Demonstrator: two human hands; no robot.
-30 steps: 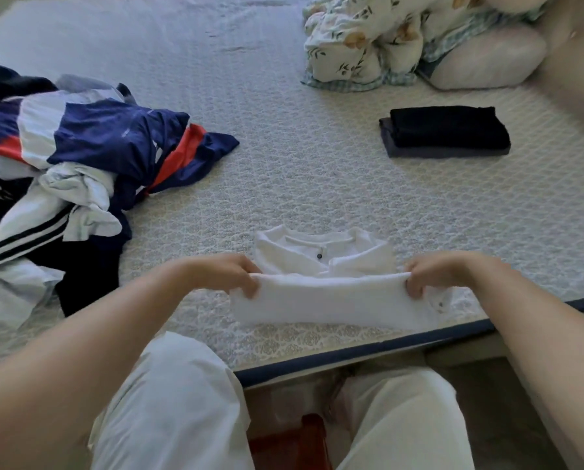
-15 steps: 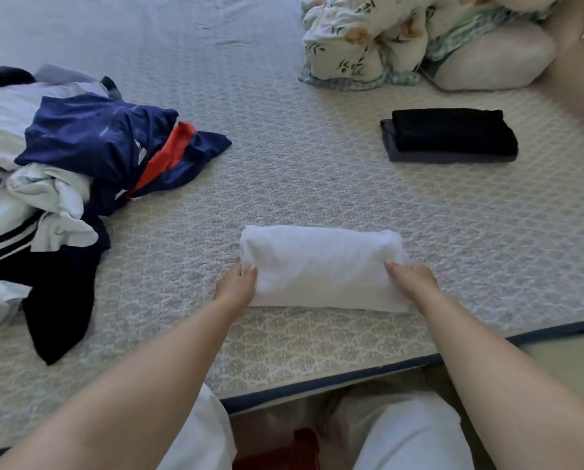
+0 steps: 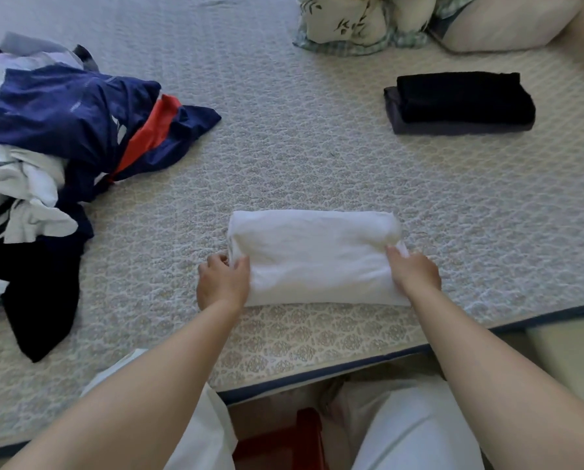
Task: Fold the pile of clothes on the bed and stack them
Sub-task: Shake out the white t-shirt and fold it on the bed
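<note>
Both hands (image 3: 223,283) (image 3: 414,274) now grip the white garment (image 3: 314,257) on the patterned bed (image 3: 317,157).

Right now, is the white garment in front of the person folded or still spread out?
Folded. The white garment lies as a compact rectangle on the bed, with the left hand and right hand gripping its two ends.

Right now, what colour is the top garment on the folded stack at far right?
Black, on a dark grey piece; the folded stack shows only in the head view.
</note>
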